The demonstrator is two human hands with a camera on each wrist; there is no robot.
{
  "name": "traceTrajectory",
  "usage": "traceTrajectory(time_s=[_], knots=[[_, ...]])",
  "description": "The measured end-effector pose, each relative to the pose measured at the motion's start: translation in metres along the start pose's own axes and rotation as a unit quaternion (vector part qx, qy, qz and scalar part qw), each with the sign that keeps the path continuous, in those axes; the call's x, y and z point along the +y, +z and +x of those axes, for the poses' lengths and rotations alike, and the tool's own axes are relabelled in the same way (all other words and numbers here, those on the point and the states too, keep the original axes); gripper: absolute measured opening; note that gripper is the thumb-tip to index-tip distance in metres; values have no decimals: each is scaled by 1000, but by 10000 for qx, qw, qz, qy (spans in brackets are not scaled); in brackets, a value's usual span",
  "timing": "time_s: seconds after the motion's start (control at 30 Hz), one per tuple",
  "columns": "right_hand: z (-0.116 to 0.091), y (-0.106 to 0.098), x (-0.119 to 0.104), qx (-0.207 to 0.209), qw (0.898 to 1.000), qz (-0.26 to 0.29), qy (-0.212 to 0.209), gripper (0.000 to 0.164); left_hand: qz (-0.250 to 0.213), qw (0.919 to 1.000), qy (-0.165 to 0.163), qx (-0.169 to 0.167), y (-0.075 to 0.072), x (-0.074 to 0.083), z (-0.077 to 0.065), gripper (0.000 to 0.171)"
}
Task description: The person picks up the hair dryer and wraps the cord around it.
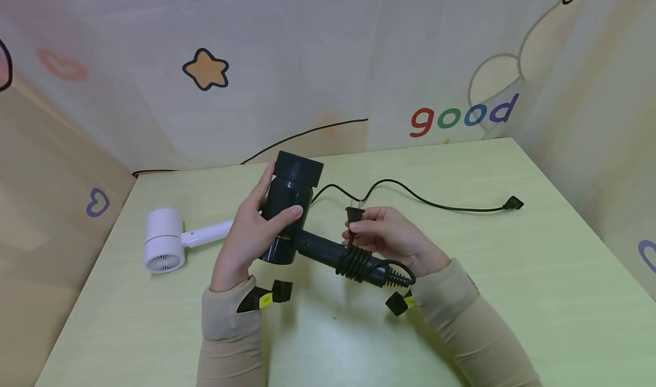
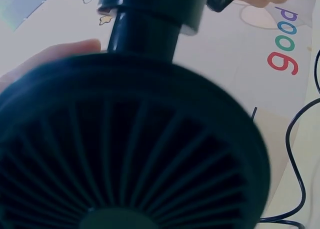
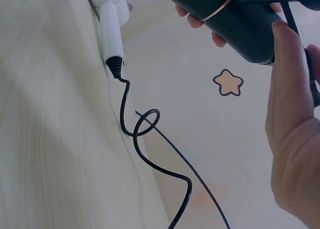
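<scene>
My left hand (image 1: 251, 227) grips the barrel of a black hair dryer (image 1: 287, 205), its thumb across the front and fingers behind. The dryer is raised over the table, nozzle tilted up and handle pointing right. Its black cord (image 1: 355, 263) is coiled tightly around the handle. The right hand (image 1: 386, 236) pinches the black two-prong plug (image 1: 354, 214), prongs upward, beside the handle. In the left wrist view the dryer's slotted rear grille (image 2: 135, 154) fills much of the frame. The right wrist view catches the right hand (image 3: 295, 124) at its edge, near the dark barrel (image 3: 240, 29).
A white hair dryer (image 1: 164, 242) lies at the left of the pale wooden table (image 1: 512, 296). Its black cord (image 1: 435, 206) runs behind the black dryer to a plug (image 1: 513, 202) on the right. A printed curtain (image 1: 318, 51) stands behind the table.
</scene>
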State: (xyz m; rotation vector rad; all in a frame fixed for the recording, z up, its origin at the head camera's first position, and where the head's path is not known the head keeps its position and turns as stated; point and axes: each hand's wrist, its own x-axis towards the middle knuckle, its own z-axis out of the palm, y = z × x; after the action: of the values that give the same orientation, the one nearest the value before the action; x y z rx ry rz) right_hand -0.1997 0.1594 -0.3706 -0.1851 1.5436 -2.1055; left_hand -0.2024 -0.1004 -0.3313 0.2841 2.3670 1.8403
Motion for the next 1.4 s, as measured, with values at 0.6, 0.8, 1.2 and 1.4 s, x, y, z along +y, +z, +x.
traceTrajectory(time_s=[0.6, 0.8, 1.2, 1.4], knots=[[-3, 6, -3, 63, 9940, -1092, 82, 7, 1035, 9945, 50, -129, -3, -2, -1, 84], [-6, 15, -4, 570, 9744, -2171, -87, 13, 1869, 9822, 79, 150, -2, -6, 0, 84], [-23, 50, 11, 2085, 8252, -5011, -1565, 11, 2573, 9631, -22, 790, 12, -11, 11, 85], [-28, 59, 22, 2164, 7147, -6310, -2103, 35, 2544, 9620, -182, 972, 14, -13, 14, 83]])
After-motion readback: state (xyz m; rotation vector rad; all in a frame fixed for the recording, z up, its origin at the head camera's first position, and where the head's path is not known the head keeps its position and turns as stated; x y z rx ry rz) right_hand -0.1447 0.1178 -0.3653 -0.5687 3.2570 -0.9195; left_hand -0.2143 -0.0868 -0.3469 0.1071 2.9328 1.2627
